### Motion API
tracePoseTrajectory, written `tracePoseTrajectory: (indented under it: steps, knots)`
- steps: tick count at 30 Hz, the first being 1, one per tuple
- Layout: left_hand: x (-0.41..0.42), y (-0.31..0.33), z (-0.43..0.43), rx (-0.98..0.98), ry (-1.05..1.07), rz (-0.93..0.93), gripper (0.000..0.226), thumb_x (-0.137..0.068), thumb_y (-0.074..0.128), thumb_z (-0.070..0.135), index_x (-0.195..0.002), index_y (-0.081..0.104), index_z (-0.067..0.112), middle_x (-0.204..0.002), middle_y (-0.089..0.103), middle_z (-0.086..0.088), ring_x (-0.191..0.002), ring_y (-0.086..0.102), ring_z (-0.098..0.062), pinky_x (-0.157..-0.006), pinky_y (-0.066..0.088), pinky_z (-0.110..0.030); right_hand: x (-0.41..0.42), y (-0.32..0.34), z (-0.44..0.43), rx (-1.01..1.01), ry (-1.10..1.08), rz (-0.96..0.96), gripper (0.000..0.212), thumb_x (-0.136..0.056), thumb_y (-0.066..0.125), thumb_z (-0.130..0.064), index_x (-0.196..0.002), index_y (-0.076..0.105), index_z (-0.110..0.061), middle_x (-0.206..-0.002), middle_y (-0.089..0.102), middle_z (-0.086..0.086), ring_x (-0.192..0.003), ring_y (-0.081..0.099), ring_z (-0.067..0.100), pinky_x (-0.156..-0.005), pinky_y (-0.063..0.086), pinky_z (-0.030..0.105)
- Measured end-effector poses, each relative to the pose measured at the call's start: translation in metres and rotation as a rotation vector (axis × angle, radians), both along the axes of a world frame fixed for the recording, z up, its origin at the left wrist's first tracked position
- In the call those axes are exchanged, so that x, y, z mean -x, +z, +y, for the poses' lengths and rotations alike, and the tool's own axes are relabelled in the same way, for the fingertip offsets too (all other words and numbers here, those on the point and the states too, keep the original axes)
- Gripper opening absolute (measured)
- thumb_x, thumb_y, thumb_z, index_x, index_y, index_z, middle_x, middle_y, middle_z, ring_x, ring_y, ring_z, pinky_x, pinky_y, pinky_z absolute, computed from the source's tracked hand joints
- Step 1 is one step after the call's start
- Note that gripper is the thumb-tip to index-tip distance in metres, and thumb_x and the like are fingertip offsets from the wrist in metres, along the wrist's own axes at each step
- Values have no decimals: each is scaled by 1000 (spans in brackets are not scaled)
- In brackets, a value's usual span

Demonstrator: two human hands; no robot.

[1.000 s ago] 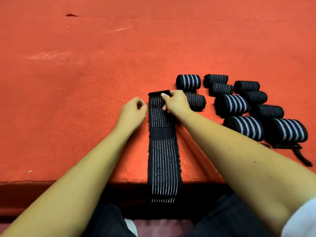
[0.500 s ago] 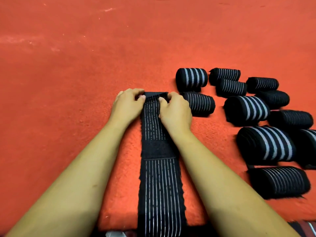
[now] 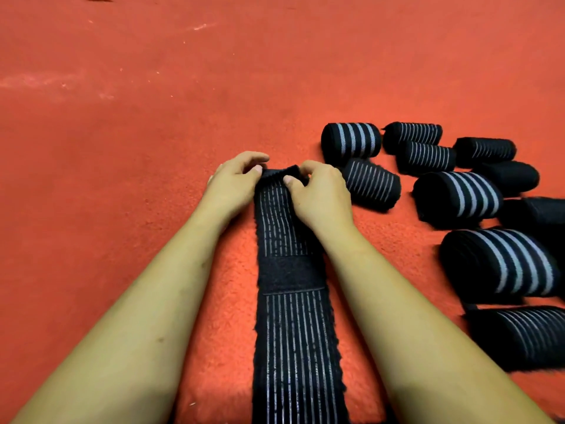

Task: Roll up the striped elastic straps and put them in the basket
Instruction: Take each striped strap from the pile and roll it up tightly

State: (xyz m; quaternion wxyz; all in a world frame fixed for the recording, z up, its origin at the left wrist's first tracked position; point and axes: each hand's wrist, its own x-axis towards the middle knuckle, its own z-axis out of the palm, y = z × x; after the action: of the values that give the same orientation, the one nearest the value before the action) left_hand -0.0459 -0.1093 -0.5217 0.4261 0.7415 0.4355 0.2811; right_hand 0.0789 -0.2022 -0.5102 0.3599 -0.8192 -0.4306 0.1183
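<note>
Pinching striped elastic strap (image 3: pixel 293 347) at its curled far end: left hand (image 3: pixel 232 188), right hand (image 3: pixel 321 200).
Strap flat on red carpet (image 3: pixel 137 142), long axis running away from person; rolled straps (image 3: pixel 458 194) at right.

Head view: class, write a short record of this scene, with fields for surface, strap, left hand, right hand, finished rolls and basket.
surface: red carpet
strap: striped strap lies flat, far end curled into a first turn
left hand: left hand pinches the far end
right hand: right hand pinches the far end
finished rolls: rolled straps clustered right of it
basket: not in view
</note>
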Motion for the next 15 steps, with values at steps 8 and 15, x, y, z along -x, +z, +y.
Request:
tracePoseTrajectory:
  steps: [8,15]
  knots:
    - [8,14,-3,164,68,-294,14,-98,59,14,-107,70,17,-73,63,9,-54,52,3,-49,39,-13,-3,8,3,-262,138,197,10,-91,66,-26,-83,66,-20,-77,65,-10,-74,57,12,-75,48,32]
    - [12,18,-1,313,101,-447,15,-98,57,13,-86,66,13,-64,60,0,-50,49,-7,-47,38,-17,-7,6,4,-323,193,396,17,-90,66,-27,-74,64,-21,-74,64,-3,-70,59,13,-76,53,42]
